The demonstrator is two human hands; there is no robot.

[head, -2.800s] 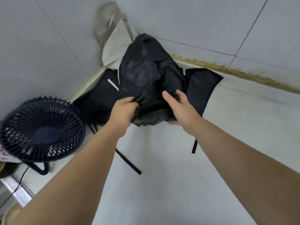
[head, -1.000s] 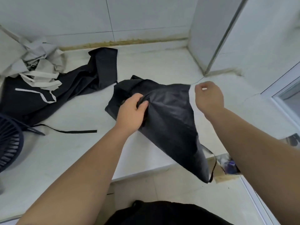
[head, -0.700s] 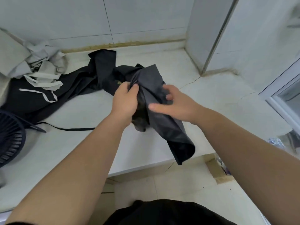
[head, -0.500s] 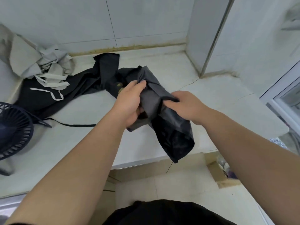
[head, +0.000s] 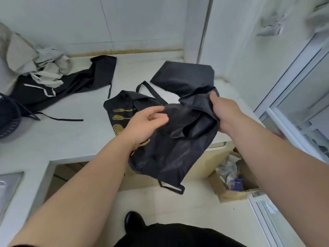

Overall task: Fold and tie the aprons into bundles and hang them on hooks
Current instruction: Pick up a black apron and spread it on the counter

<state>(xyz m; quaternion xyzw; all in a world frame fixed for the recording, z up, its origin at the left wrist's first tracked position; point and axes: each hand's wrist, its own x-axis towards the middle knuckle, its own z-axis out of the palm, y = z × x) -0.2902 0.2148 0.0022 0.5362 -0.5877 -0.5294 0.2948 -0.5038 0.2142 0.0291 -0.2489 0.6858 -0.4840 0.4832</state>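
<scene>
Unbunched since half a second ago, black apron (head: 170,154) now spreads out, gold cutlery print showing
Bunched fold gripped by the right hand (head: 225,113); left hand (head: 146,123), fingers slack, rests against the cloth, which drapes over the counter (head: 62,138) edge

Two black fabric aprons: one black apron with gold cutlery print (head: 160,157), one plain black apron (head: 74,86). One crumpled beige cloth heap (head: 35,63), one dark blue round fan (head: 8,116), one brown cardboard box (head: 231,195).
</scene>
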